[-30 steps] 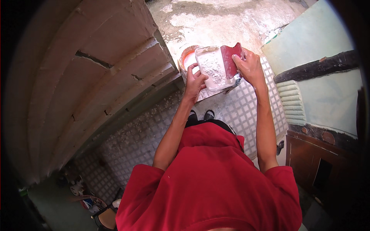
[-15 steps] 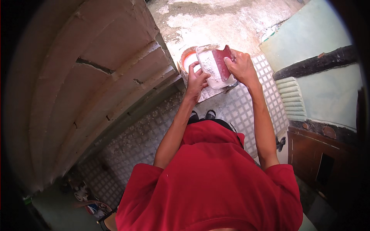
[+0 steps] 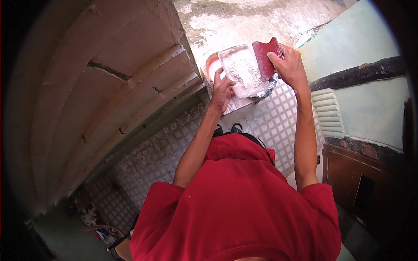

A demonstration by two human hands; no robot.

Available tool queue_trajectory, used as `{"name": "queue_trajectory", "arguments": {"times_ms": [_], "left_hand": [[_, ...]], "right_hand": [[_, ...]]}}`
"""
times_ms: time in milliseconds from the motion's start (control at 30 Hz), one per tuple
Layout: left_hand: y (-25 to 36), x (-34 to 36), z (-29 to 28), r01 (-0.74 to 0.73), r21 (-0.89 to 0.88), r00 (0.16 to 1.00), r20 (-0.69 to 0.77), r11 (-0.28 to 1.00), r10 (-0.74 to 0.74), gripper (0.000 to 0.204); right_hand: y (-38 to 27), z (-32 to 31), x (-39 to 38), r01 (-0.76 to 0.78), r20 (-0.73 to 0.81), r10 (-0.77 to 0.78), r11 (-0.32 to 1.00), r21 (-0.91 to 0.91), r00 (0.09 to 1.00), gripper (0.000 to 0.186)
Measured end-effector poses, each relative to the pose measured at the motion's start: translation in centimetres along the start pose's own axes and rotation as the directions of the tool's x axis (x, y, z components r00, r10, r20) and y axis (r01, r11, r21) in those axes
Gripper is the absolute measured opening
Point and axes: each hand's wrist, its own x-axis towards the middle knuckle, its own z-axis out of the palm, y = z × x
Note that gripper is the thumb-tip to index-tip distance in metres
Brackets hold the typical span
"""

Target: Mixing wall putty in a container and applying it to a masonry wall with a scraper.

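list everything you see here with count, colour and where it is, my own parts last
tub: 1, whitish, in left hand
paste-like stuff: 1 mass, white, inside tub
scraper: 1, red, in right hand
bucket: 1, orange inside, left of tub
crumpled-looking item: 1, silvery, right of tub
tiled floor: 1, white and grey, below
rough ground: 1 stretch, grey-white, top
worn panelling: 1 stretch, brownish, left
wall: 1, pale green, right
shoes: 2, dark, centre
shirt: 1, red, bottom
left hand: 1, bare, upper centre
right hand: 1, bare, upper right
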Motion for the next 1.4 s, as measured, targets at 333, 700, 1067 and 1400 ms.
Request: {"name": "queue_trajectory", "arguments": {"times_ms": [333, 700, 1067, 1400], "left_hand": [[-0.6, 0.4, 0.5, 0.012, -0.055, 0.999, 0.052, 0.998, -0.009, 0.065], [-0.1, 0.3, 0.2, 0.051, -0.020, 0.999, 0.015, 0.998, -0.051, 0.065], [-0.2, 0.3, 0.0, 0.067, -0.006, 0.998, 0.022, 0.998, -0.067, 0.066], [-0.1, 0.5, 0.0, 0.048, 0.010, 0.998, 0.030, 0.999, -0.048, 0.066]], "right_hand": [[0.4, 4.7, -0.1, 0.195, 0.084, -0.178, 0.930, -0.311, 0.981, 0.021], [-1.9, 4.4, 0.0, 0.225, 0.128, -0.216, 0.973, -0.054, 0.968, 0.025], [0.3, 4.7, 0.1, 0.200, 0.084, -0.191, 0.973, -0.119, 0.978, 0.023], [4.1, 5.6, 0.4, 0.241, 0.026, -0.241, 0.950, -0.201, 0.970, 0.026]]}}
